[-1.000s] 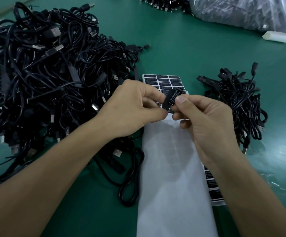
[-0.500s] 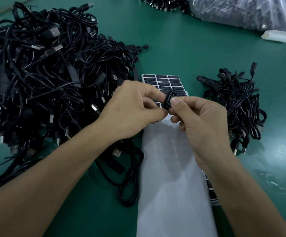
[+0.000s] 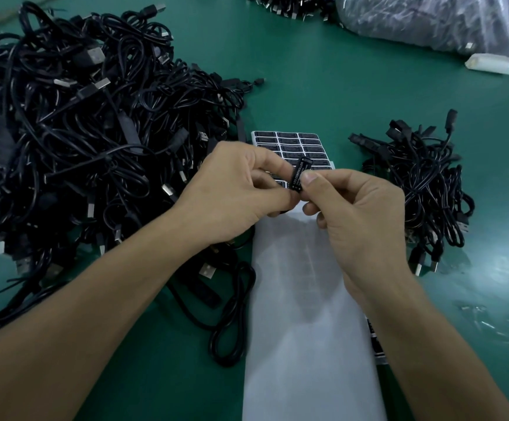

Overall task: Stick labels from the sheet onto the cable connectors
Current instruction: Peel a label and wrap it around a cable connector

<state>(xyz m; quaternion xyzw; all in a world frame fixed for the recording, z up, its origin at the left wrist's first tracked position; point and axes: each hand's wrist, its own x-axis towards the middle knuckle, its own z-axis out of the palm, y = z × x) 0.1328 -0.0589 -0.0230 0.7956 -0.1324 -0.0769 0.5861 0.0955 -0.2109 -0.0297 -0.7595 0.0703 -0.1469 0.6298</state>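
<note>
Centre frame, over the label sheet (image 3: 289, 144), I see the left grip (image 3: 232, 189) and right grip (image 3: 359, 214) both pinching the black connector (image 3: 298, 177) held between them.

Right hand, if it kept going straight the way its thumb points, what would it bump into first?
The right hand would meet the small black connector that its thumb touches, held from the other side by the left hand. The label sheet lies farther along, likely lower; depth is unclear.
</note>
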